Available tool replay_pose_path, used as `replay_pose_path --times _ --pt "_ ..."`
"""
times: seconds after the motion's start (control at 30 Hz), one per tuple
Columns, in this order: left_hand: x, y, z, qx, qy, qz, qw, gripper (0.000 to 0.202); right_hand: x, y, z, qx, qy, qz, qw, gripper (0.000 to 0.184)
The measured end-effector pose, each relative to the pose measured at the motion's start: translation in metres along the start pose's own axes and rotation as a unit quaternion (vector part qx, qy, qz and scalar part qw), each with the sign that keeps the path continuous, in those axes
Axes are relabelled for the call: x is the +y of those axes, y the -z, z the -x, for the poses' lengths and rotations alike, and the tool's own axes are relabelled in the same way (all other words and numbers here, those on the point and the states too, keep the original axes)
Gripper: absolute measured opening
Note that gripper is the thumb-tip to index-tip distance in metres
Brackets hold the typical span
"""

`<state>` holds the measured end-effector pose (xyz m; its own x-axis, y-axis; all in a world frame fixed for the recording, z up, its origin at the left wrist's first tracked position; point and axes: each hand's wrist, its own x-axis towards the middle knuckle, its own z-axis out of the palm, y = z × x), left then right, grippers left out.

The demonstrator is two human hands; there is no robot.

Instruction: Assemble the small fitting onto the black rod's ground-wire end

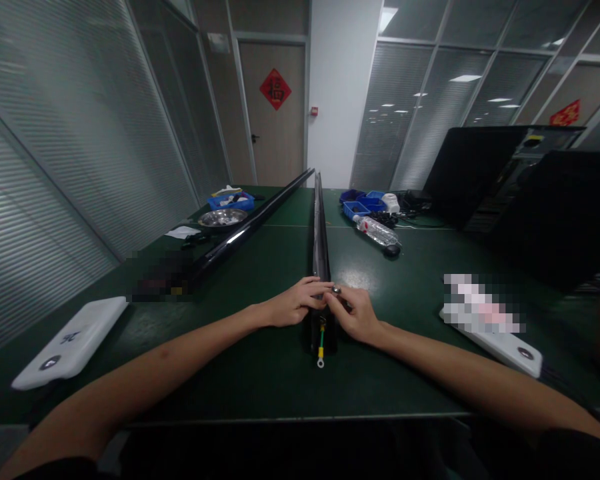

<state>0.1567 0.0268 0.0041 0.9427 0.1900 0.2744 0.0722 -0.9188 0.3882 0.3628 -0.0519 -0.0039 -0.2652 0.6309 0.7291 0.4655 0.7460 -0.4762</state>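
Observation:
A long black channel-shaped rail point(321, 233) lies lengthwise down the table, its near end in front of me. My left hand point(300, 301) rests over it from the left, fingers stretched across the top. From the right, my right hand point(356, 312) bends its fingers and thumb together at the same spot; what they pinch is hidden. A small shiny round thing point(336, 290) shows at the right fingers, perhaps a ring. Out of the near end comes a short green wire point(323, 335) with a yellow sleeve and a metal ring terminal point(321, 363).
A second black rail point(250, 227) slants away at left, near a metal bowl point(223, 218) and a blue basket point(231, 202). White devices point(75, 341) lie at both sides. At right are blue bins point(356, 209), a plastic bottle point(377, 231) and dark computer cases point(473, 160).

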Motion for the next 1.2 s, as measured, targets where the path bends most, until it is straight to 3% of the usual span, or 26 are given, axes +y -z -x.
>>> replay_pose_path --times 0.2,0.5,1.03,1.2 --pt "-0.003 -0.002 0.001 0.010 -0.020 -0.018 1.000 0.049 -0.001 0.001 -0.002 0.007 0.031 -0.013 0.999 0.032" --pt "-0.001 0.000 0.000 0.006 -0.026 -0.021 0.999 0.050 0.000 0.002 -0.001 -0.004 0.020 -0.052 0.998 0.023" --pt "0.008 0.001 -0.002 -0.007 -0.024 -0.075 0.997 0.042 0.002 0.003 -0.004 -0.030 0.012 -0.079 0.996 0.025" --pt "0.007 -0.003 -0.001 -0.025 -0.024 -0.115 0.993 0.049 0.004 0.003 -0.003 -0.029 0.006 -0.075 0.997 0.029"
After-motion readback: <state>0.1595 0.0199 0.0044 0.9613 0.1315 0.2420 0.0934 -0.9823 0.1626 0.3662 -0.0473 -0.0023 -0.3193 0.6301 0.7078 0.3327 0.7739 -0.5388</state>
